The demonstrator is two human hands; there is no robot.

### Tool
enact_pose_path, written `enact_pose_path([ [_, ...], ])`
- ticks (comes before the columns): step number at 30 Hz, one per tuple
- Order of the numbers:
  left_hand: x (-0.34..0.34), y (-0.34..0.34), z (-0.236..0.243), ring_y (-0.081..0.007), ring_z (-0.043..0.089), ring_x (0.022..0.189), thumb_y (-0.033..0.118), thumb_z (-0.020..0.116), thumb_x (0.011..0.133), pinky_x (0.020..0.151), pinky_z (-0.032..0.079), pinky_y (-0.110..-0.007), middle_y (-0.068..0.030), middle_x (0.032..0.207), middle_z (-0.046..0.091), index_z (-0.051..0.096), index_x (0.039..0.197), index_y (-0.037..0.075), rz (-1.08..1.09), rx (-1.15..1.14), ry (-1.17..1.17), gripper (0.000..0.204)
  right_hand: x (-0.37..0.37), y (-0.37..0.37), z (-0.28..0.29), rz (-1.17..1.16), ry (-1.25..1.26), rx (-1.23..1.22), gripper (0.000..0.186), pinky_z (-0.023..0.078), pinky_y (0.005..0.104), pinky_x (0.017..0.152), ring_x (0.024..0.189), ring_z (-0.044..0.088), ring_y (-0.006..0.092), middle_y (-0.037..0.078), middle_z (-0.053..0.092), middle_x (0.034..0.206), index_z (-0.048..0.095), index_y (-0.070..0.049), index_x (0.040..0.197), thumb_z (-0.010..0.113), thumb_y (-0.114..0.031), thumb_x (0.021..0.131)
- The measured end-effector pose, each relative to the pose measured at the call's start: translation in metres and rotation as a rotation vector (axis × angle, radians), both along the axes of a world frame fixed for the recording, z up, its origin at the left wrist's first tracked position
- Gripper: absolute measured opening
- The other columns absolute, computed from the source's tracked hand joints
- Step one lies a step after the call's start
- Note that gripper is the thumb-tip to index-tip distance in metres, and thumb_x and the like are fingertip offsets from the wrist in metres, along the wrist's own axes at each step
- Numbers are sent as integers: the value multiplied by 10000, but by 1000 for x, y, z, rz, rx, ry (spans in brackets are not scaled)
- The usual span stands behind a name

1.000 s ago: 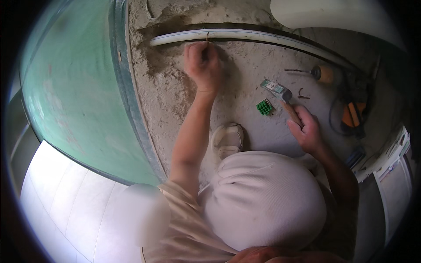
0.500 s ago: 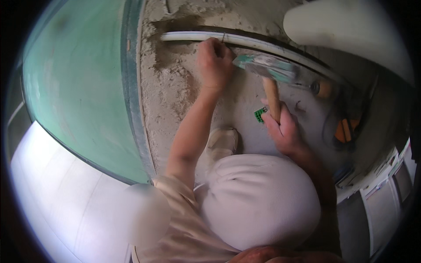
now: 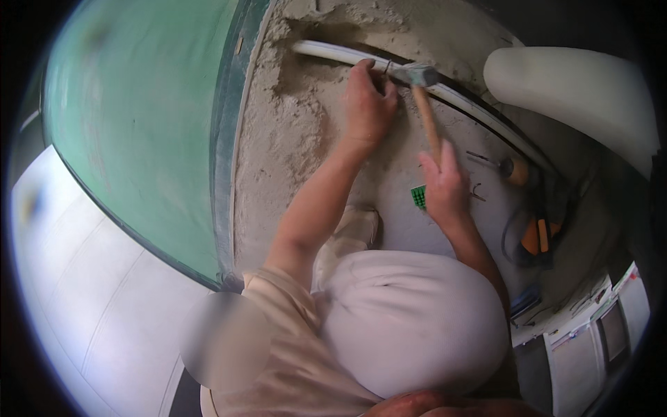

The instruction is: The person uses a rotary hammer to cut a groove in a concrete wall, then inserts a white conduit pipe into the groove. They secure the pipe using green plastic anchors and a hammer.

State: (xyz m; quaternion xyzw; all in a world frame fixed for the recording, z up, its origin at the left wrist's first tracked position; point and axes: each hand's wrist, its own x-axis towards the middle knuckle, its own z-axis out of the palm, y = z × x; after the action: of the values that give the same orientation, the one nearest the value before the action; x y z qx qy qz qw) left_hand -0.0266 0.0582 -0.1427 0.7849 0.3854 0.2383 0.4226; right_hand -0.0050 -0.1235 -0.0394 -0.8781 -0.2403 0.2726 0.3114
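My left hand [image 3: 369, 104] is closed beside a white pipe [image 3: 326, 51] that lies along a rough groove in the wall or floor. Its fingertips pinch a thin dark nail [image 3: 388, 67] standing up across the pipe. My right hand [image 3: 448, 184] grips the lower part of the wooden handle of a hammer [image 3: 425, 115]. The metal head is right beside the nail and my left fingertips; whether it touches the nail I cannot tell. A green ridged piece [image 3: 418, 197] shows beside my right hand.
Green panel [image 3: 139, 139] with a dark frame stands at left. Right of my hands lie a tool with a metal rod [image 3: 513, 170], a thin bent piece [image 3: 476, 193] and an orange-and-black tool [image 3: 538, 236] with a cable. A pale rounded form [image 3: 570, 90] juts in at upper right.
The hammer head has come up from beside my left hand, where it was blurred, to the nail at the pipe. My left hand keeps its pinch. The whole view has shifted somewhat.
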Motion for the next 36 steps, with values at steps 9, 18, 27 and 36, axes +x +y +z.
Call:
enact_pose_path([
  [9, -3, -1, 3, -308, 671, 797, -5, 723, 855, 750, 555, -428, -123, 923, 665, 477, 1389, -4, -25, 64, -91, 588, 16, 1, 25, 104, 83, -36, 402, 532, 563, 703, 856, 685, 516, 307, 695, 957, 490, 31, 1347, 635, -146, 1015],
  [18, -7, -1, 1, -317, 661, 817, -26, 721, 853, 767, 549, -435, -128, 911, 657, 437, 1454, 3, -23, 34, -66, 665, 3, 8, 2, 166, 19, -205, 383, 538, 549, 758, 922, 677, 520, 324, 690, 1016, 523, 37, 1343, 642, -102, 1006],
  [27, -10, 5, 1, -233, 651, 922, 75, 798, 869, 846, 538, -373, -133, 1084, 652, 443, 1443, -7, -56, 37, 0, 680, 8, 8, 5, 110, 60, -189, 302, 556, 564, 682, 817, 695, 494, 271, 702, 901, 533, -3, 1258, 627, -162, 1018],
  [36, -34, -80, 40, -358, 654, 945, 69, 703, 710, 812, 551, -461, -158, 980, 658, 677, 1039, 37, -929, 210, -301, 332, 13, -92, 45, -310, -79, 307, 343, 533, 401, 628, 647, 659, 310, 153, 686, 865, 577, 27, 1319, 644, -121, 1017],
])
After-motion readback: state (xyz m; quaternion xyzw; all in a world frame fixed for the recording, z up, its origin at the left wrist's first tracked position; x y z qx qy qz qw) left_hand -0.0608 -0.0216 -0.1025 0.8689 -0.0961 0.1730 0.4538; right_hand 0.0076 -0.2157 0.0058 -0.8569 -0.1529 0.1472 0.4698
